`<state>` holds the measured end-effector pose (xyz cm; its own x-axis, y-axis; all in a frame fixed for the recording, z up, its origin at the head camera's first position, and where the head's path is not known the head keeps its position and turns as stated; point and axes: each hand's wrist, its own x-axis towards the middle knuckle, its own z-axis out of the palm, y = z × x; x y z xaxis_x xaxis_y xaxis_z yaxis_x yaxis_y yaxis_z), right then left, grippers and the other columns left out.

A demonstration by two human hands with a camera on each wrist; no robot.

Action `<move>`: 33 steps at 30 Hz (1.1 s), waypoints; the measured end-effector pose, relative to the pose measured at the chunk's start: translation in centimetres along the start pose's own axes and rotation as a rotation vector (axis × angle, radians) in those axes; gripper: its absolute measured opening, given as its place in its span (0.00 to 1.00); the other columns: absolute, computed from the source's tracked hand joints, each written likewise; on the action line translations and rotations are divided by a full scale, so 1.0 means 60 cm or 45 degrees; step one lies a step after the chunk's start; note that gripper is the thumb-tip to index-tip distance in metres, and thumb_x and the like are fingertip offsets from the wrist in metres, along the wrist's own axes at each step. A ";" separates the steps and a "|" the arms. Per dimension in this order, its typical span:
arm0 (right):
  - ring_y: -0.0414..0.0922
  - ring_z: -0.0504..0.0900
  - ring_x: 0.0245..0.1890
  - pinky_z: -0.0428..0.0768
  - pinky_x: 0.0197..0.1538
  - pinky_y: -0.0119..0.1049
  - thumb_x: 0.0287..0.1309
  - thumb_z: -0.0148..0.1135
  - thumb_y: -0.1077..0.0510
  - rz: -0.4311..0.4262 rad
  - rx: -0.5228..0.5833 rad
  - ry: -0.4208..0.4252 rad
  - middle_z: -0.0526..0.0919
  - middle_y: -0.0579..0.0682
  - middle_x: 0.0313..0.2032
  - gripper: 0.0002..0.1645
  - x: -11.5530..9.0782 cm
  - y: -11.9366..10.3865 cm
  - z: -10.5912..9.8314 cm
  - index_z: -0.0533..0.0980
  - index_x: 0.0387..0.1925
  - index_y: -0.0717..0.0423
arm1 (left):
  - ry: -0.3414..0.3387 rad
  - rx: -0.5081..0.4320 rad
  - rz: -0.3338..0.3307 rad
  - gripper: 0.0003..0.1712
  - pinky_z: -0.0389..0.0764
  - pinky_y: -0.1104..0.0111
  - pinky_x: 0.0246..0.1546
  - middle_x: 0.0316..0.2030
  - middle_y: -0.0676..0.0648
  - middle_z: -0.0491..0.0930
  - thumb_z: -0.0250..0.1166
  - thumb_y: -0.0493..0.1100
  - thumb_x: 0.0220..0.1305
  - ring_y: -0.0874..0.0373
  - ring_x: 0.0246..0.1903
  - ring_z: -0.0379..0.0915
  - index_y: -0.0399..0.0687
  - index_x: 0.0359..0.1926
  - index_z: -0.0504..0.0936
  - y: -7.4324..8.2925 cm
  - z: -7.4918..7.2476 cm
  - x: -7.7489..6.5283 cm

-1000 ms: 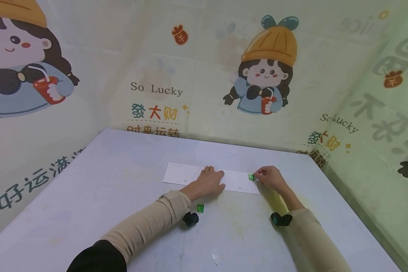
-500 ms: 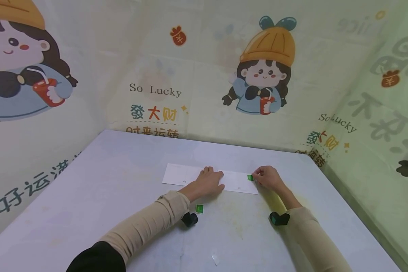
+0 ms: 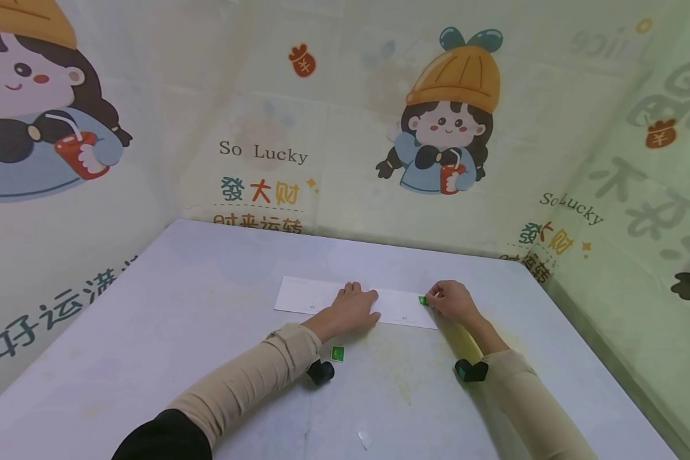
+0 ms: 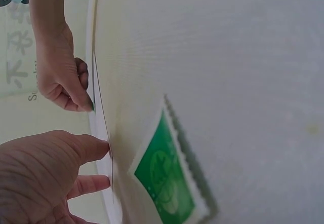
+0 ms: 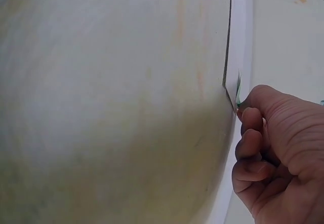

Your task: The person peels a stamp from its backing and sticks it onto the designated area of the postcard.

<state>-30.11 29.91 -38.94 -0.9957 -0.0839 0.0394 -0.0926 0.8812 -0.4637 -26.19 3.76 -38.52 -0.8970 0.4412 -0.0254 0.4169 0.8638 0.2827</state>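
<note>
Compared with a second ago, the right hand [image 3: 453,299] covers slightly more of its pinched stamp [image 3: 422,300]. Nearest, a loose stamp [image 3: 337,353] lies just in front of the white paper strip [image 3: 401,307]; the left sleeve [image 3: 253,364] might drag it. Fingers spread, the left hand [image 3: 352,309] rests on the strip's middle; too light a press could let it slide. Tilted at the strip's right end, the pinched stamp could crease if twisted.

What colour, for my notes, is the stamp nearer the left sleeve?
The stamp is green with a paler design and white border, best in the left wrist view.
</note>
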 end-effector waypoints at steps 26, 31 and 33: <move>0.49 0.77 0.33 0.76 0.33 0.37 0.67 0.61 0.55 0.071 -0.104 0.048 0.82 0.56 0.34 0.14 -0.007 -0.014 -0.003 0.80 0.45 0.63 | -0.036 0.000 -0.022 0.30 0.65 0.51 0.68 0.62 0.36 0.71 0.59 0.56 0.75 0.45 0.62 0.63 0.48 0.71 0.72 0.002 -0.002 -0.004; 0.50 0.80 0.33 0.78 0.35 0.42 0.67 0.62 0.56 0.021 -0.151 0.063 0.85 0.59 0.36 0.15 -0.019 -0.030 -0.004 0.80 0.45 0.66 | -0.029 -0.003 -0.024 0.30 0.65 0.52 0.69 0.63 0.36 0.71 0.58 0.55 0.75 0.44 0.63 0.63 0.48 0.71 0.72 0.001 -0.003 -0.004; 0.51 0.81 0.33 0.80 0.36 0.45 0.66 0.63 0.56 -0.018 -0.183 0.064 0.86 0.60 0.36 0.17 -0.025 -0.038 -0.004 0.79 0.46 0.68 | -0.036 -0.011 -0.028 0.30 0.64 0.52 0.69 0.63 0.36 0.71 0.58 0.55 0.75 0.43 0.64 0.62 0.48 0.71 0.72 0.000 -0.003 -0.004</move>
<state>-28.42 28.15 -37.75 -0.9929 -0.0763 0.0907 -0.1024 0.9378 -0.3316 -26.00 3.63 -38.36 -0.9013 0.4293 -0.0587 0.3961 0.8712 0.2901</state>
